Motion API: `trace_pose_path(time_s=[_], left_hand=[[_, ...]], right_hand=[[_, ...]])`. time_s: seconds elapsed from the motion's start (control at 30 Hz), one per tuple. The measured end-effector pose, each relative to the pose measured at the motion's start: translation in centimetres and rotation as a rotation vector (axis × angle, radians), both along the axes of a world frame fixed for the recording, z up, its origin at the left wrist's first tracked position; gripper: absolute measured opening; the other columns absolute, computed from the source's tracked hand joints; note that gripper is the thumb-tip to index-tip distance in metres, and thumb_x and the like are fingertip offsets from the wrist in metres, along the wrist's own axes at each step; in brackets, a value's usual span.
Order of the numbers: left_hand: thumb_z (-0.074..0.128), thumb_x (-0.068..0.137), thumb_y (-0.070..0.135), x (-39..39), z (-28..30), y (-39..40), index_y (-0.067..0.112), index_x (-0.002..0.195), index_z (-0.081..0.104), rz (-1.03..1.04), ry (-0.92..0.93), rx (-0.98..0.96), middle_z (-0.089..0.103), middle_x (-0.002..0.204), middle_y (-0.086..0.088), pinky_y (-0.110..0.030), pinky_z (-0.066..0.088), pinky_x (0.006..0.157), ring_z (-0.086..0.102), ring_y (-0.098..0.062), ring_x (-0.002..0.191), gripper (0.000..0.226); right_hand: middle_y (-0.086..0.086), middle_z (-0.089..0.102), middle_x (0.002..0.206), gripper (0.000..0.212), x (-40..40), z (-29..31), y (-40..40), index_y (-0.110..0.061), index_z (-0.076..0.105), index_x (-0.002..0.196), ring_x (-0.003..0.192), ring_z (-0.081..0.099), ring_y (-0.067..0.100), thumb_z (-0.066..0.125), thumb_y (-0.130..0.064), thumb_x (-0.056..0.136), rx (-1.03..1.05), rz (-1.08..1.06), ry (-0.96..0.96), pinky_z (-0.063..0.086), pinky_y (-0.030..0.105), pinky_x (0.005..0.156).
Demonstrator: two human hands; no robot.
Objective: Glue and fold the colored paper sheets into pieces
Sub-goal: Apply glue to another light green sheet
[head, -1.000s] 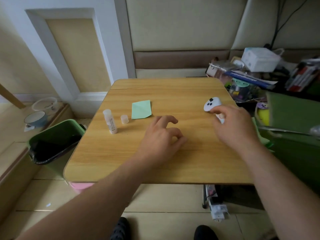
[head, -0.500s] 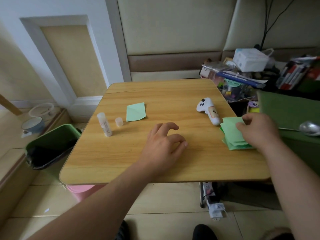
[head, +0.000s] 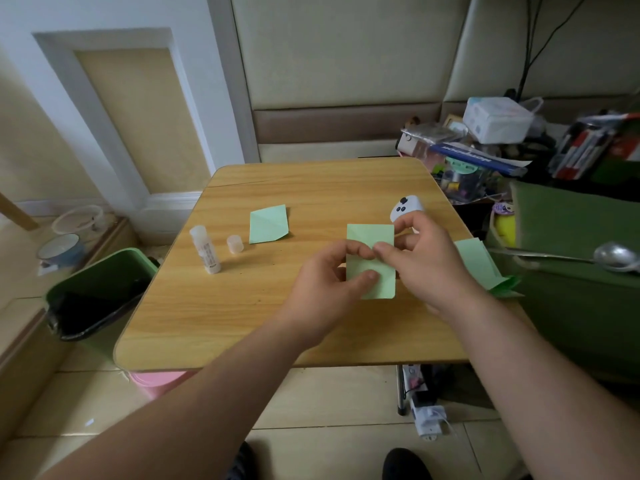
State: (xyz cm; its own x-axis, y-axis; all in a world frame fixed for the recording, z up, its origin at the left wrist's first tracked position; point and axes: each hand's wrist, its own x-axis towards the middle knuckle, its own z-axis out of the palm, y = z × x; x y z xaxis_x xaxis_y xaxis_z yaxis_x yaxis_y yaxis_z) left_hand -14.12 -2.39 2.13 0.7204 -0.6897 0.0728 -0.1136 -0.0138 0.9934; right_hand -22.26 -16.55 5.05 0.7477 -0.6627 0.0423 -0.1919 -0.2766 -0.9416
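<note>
A light green paper sheet is held just above the middle of the wooden table. My left hand pinches its left edge with the thumb on top. My right hand pinches its right side. A folded green piece lies on the table further back. An uncapped glue stick stands at the left, with its cap beside it. A stack of green sheets lies at the table's right edge, partly behind my right hand.
A white controller lies behind my right hand. A green bin stands left of the table, a pink one under its front edge. A green bag with a spoon and cluttered shelves fill the right side.
My right hand took one green sheet from the stack at the right edge and brought it to the middle. My left hand rose from the table and took hold of the sheet.
</note>
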Motion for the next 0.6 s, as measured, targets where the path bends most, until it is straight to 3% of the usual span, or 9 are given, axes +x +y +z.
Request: trace_pose_path(time_s=[0.1,0.2,0.3,0.37,0.43,0.5,0.6], left_hand=[[0.08,0.089,0.008,0.6,-0.4,0.3,0.031,0.112,0.074,0.009,0.002,0.067,0.077,0.106,-0.004,-0.045,0.063,0.085,0.073,-0.019,0.087,0.033],[0.081,0.088,0.013,1.2,-0.7,0.7,0.04,0.117,0.073,0.027,-0.022,0.119,0.078,0.105,-0.003,-0.048,0.061,0.089,0.074,-0.026,0.093,0.041],[0.081,0.088,0.018,1.5,-1.2,1.0,0.049,0.116,0.071,0.036,-0.068,0.191,0.078,0.1,0.0,-0.047,0.061,0.087,0.074,-0.02,0.089,0.043],[0.081,0.088,0.021,1.4,-1.3,1.1,0.052,0.116,0.07,0.022,-0.077,0.221,0.077,0.099,0.003,-0.044,0.062,0.086,0.074,-0.015,0.087,0.043],[0.081,0.088,0.023,1.4,-1.3,1.1,0.052,0.116,0.07,0.023,-0.089,0.242,0.076,0.1,0.005,-0.042,0.062,0.085,0.073,-0.012,0.086,0.042],[0.081,0.088,0.023,1.5,-1.3,1.1,0.052,0.115,0.07,0.03,-0.088,0.244,0.076,0.1,0.006,-0.04,0.062,0.084,0.073,-0.011,0.086,0.042],[0.081,0.088,0.023,1.8,-1.5,1.1,0.054,0.115,0.069,0.032,-0.076,0.225,0.076,0.101,0.004,-0.041,0.063,0.084,0.073,-0.014,0.088,0.042]], right_hand=[[0.0,0.074,0.088,0.015,0.2,-0.9,-0.9,-0.029,0.056,0.096,0.079,0.072,0.023,0.07,-0.027,0.099,-0.109,-0.01,0.02,0.058,0.044,0.07],[-0.011,0.07,0.099,0.004,-0.9,-0.8,-4.1,-0.027,0.065,0.103,0.085,0.065,0.014,0.068,-0.027,0.1,-0.439,-0.133,0.124,0.049,0.034,0.076],[0.006,0.063,0.121,0.025,-2.3,-1.8,-8.9,-0.028,0.067,0.123,0.108,0.059,0.03,0.063,-0.03,0.098,-0.605,-0.343,0.38,0.05,0.041,0.088],[0.014,0.053,0.135,0.04,-3.1,-2.7,-10.8,-0.036,0.061,0.136,0.123,0.051,0.041,0.061,-0.047,0.097,-0.56,-0.363,0.607,0.049,0.053,0.099],[0.015,0.049,0.14,0.049,-3.5,-3.3,-11.3,-0.043,0.058,0.139,0.127,0.048,0.044,0.063,-0.059,0.093,-0.508,-0.317,0.732,0.048,0.055,0.103],[0.011,0.055,0.134,0.043,-3.6,-3.7,-11.5,-0.048,0.063,0.129,0.122,0.053,0.041,0.07,-0.059,0.088,-0.493,-0.302,0.708,0.05,0.055,0.1],[0.002,0.063,0.112,0.019,-3.6,-4.1,-12.0,-0.052,0.062,0.095,0.1,0.062,0.033,0.075,-0.052,0.082,-0.478,-0.334,0.556,0.056,0.055,0.089]])
